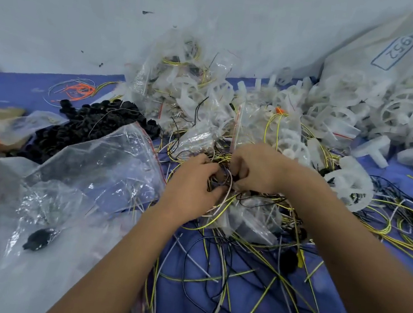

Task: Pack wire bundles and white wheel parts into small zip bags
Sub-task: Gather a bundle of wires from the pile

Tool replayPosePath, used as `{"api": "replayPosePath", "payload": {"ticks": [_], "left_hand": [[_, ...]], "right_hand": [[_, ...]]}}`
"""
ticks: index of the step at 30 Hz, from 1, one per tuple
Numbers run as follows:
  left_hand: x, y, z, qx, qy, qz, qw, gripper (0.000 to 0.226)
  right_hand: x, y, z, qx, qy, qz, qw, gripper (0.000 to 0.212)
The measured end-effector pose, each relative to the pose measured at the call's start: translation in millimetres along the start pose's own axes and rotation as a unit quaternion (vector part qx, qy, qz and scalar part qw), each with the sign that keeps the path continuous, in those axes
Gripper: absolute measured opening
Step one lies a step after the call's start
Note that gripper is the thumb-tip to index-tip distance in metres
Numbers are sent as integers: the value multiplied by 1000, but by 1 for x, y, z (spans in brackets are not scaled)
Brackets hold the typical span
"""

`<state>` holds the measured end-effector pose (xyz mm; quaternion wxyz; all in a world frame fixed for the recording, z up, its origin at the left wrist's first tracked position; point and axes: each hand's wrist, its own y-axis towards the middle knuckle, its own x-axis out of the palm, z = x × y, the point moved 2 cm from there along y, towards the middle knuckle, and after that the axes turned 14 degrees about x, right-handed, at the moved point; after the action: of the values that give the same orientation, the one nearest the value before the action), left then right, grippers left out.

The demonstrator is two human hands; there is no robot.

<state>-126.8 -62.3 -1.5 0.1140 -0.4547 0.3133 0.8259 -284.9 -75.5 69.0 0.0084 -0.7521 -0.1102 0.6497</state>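
Both hands meet over the middle of the bench point(12, 88), which is covered in blue. The left hand point(191, 180) has its fingers curled round a wire bundle point(226, 177) of yellow, black and white strands, and the right hand point(256, 168) pinches the same bundle from the other side, thumb and fingers closed on it. A small zip bag point(237, 123) with a red seal strip stands upright just behind the right hand; whether that hand also holds its mouth is hard to tell, since the knuckles hide the contact.

The step in hand looks like gathering the strands into a tight coil before feeding them into the bag. To do it well, the loops should be drawn in small and kept pressed together so no end springs out and snags the seal. Stray tails from the loose wires point(236, 278) spread toward the near edge ought to be shaken free first, or they will drag along.

White wheel parts point(348, 185) lie just right of the hands, with a larger heap point(400, 111) toward the far right corner. Filled bags point(181, 79) are piled at the far edge, a big clear bag point(98, 168) lies to the left, with black rings point(94, 120) behind it.
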Motion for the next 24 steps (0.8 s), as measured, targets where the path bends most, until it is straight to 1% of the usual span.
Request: {"api": "replayPosePath", "payload": {"ticks": [3,7,10,11,12,13,15,16,17,19,20,24], "left_hand": [[0,-10,-1,-5,-18,37,999,12],[-2,-19,-4,-25,-24,70,997,18],[-4,-21,-4,-37,-19,92,995,22],[-3,-21,-4,-42,-21,100,994,21],[-3,-21,-4,-48,-26,108,993,20],[-3,-22,-5,-54,-32,117,991,18],[-3,-22,-6,-66,-41,126,989,14],[-3,-22,-7,-70,-42,126,989,14],[-3,-22,-7,-72,-41,124,989,13],[-3,-22,-6,-71,-33,117,990,10],[-2,-22,-6,-70,-29,116,990,8],[-1,-22,-8,-72,-40,117,990,5]], "right_hand": [[-2,-6,11,26,25,-21,999,32],[-8,-11,14,36,-3,-74,997,16],[-16,-11,15,47,-34,-114,992,10],[-18,-10,14,48,-28,-110,992,7],[-21,-8,12,47,-10,-87,995,5],[-24,-4,9,44,16,-43,998,6],[-26,4,-1,37,44,64,996,17],[-25,9,-6,28,34,81,996,22],[-22,14,-11,16,8,67,998,25],[-9,23,-16,10,-53,-4,999,27],[-3,28,-17,9,-74,-21,997,28],[7,38,-12,27,-53,24,998,27]]}}
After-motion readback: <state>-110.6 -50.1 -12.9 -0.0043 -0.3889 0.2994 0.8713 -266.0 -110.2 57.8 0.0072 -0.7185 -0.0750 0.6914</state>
